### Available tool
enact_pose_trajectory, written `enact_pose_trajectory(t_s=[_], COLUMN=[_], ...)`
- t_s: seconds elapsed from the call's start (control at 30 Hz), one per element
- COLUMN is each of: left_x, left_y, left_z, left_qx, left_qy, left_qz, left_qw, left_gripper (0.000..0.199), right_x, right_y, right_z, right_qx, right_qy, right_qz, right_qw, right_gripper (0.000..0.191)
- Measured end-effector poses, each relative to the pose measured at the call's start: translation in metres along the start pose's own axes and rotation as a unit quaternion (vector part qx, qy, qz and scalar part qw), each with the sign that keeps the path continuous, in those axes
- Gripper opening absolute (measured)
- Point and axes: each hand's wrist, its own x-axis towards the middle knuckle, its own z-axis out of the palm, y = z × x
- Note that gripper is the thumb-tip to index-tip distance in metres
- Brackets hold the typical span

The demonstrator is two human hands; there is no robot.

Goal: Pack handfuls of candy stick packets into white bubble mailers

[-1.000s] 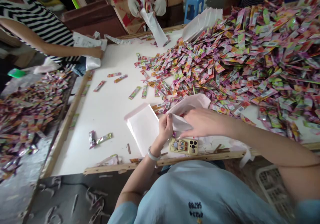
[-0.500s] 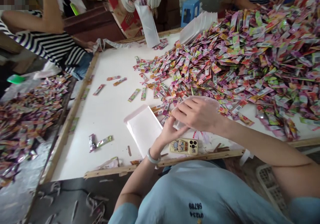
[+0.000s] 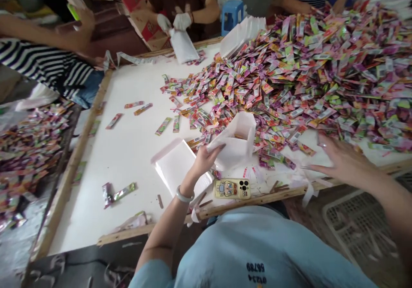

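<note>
My left hand [image 3: 206,157] pinches the near left edge of a white plastic bag [image 3: 234,153], whose mouth gapes and shows something brownish inside. Over by the table's right front part, my right hand [image 3: 341,157] is spread with nothing in it, close to the near edge of a large heap of small colourful packets [image 3: 289,77]. A stack of flat white bags [image 3: 177,163] lies left of my left hand. Just in front of the held bag rests a phone in a yellow cartoon case [image 3: 232,188].
Across the table a gloved co-worker [image 3: 180,22] grips another white bag [image 3: 184,46], beside a row of white bags [image 3: 243,34]. More people sit at left and far right. A wooden rim [image 3: 251,201] edges the table; a white plastic basket [image 3: 357,219] stands below right.
My right hand has left the white bag and swung right, opening its fingers. The bag now stands open in my left hand. Across the table, the co-worker's bag has been lowered.
</note>
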Motion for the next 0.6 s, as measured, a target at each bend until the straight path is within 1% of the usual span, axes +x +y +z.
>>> enact_pose_trajectory(t_s=[0.03, 0.07, 0.1, 0.13, 0.2, 0.23, 0.27, 0.3, 0.37, 0.43, 0.5, 0.6], left_x=[0.002, 0.003, 0.002, 0.0, -0.006, -0.011, -0.014, -0.018, -0.022, -0.02, -0.015, -0.005], left_y=[0.006, 0.012, 0.019, 0.026, 0.036, 0.038, 0.038, 0.037, 0.028, 0.016, 0.003, -0.012], left_z=[0.002, 0.005, 0.007, 0.008, 0.008, 0.006, 0.003, 0.0, -0.006, -0.009, -0.007, -0.001], left_qx=[0.002, 0.004, 0.007, 0.01, 0.014, 0.015, 0.014, 0.01, -0.013, -0.047, -0.072, -0.087], left_qy=[-0.007, -0.012, -0.012, -0.006, 0.011, 0.012, 0.001, -0.019, -0.073, -0.132, -0.185, -0.24], left_qz=[0.004, 0.007, 0.007, 0.001, -0.027, -0.045, -0.062, -0.075, -0.091, -0.109, -0.141, -0.189], left_qw=[1.0, 1.0, 1.0, 1.0, 0.999, 0.999, 0.998, 0.997, 0.993, 0.984, 0.97, 0.948], left_gripper=[0.033, 0.034, 0.035, 0.035, 0.032, 0.032, 0.033, 0.034, 0.037, 0.039, 0.042, 0.033], right_x=[0.006, 0.016, 0.029, 0.043, 0.066, 0.072, 0.074, 0.074, 0.066, 0.055, 0.047, 0.04], right_y=[-0.018, -0.038, -0.057, -0.074, -0.099, -0.105, -0.108, -0.107, -0.099, -0.088, -0.078, -0.065], right_z=[0.015, 0.03, 0.045, 0.059, 0.081, 0.089, 0.095, 0.1, 0.109, 0.116, 0.124, 0.135], right_qx=[0.055, 0.137, 0.223, 0.297, 0.408, 0.444, 0.469, 0.485, 0.5, 0.512, 0.531, 0.566], right_qy=[-0.072, -0.152, -0.194, -0.222, -0.259, -0.271, -0.284, -0.299, -0.333, -0.357, -0.369, -0.403], right_qz=[-0.008, -0.006, -0.015, -0.019, -0.016, -0.013, -0.008, -0.001, 0.025, 0.043, 0.047, 0.078], right_qw=[0.996, 0.979, 0.955, 0.929, 0.875, 0.854, 0.837, 0.822, 0.799, 0.78, 0.762, 0.715], right_gripper=[0.098, 0.104, 0.107, 0.107, 0.085, 0.073, 0.063, 0.058, 0.053, 0.05, 0.044, 0.038])
